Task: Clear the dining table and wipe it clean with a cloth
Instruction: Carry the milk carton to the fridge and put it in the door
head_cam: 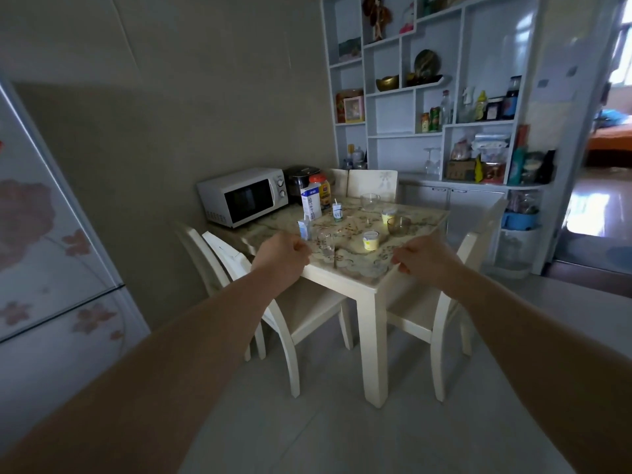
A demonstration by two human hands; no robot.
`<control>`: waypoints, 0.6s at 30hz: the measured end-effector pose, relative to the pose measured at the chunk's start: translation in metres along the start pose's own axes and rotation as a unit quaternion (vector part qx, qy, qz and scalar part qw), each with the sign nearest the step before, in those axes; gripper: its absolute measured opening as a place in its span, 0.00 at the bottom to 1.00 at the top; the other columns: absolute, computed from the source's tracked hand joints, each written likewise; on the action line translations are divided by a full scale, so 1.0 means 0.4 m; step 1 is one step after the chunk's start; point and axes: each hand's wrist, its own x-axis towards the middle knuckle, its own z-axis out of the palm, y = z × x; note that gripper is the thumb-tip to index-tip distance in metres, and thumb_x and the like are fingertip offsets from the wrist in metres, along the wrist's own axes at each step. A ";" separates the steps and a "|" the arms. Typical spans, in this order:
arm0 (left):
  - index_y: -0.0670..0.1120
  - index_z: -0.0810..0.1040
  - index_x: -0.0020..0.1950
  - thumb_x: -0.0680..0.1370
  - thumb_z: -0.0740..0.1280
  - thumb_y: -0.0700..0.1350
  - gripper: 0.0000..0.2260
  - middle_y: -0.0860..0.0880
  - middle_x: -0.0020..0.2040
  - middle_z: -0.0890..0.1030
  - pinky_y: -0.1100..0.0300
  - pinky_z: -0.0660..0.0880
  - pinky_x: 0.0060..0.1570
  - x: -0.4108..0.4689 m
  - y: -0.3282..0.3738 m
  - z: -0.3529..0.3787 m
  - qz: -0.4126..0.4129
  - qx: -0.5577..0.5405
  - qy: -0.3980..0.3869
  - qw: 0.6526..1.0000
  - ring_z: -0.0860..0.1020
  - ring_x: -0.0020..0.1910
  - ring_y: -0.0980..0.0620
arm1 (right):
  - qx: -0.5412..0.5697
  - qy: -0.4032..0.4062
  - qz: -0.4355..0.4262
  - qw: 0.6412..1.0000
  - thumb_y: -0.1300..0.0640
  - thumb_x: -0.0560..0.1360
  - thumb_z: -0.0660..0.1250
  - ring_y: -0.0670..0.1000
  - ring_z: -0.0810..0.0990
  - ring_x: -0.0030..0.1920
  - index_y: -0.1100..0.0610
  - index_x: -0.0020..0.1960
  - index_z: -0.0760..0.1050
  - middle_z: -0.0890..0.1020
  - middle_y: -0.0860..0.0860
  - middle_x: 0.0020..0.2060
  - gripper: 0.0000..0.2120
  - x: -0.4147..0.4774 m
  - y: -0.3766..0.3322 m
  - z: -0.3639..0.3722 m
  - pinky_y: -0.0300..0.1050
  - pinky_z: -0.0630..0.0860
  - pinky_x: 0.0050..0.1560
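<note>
The cream dining table [355,268] has a patterned top. On it stand a tall milk carton [311,202], two small cartons [304,229] [337,212], a clear glass [325,241], a yellow yogurt cup [370,240], a second cup [389,216], a brownish glass bowl [398,225] and a clear glass cup [369,201]. My left hand [282,255] hangs in front of the table's near left edge, fingers curled, holding nothing. My right hand [422,256] is held out at the near right edge, fingers curled, also holding nothing. No cloth is in view.
A microwave [244,196], a dark cooker [298,181] and an orange-lidded jar [321,186] sit at the table's far left. Cream chairs [273,302] [444,302] stand at both near sides. A fridge [51,251] is on the left, a shelf unit [444,97] behind.
</note>
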 end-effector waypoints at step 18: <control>0.49 0.79 0.43 0.80 0.63 0.45 0.08 0.52 0.44 0.83 0.55 0.80 0.48 0.293 -0.116 0.168 -0.050 -0.048 -0.047 0.996 0.81 0.44 0.51 | -0.158 -0.125 0.015 0.979 0.53 0.75 0.63 0.53 0.81 0.45 0.51 0.33 0.74 0.81 0.50 0.36 0.12 0.328 0.144 0.199 0.55 0.79 0.53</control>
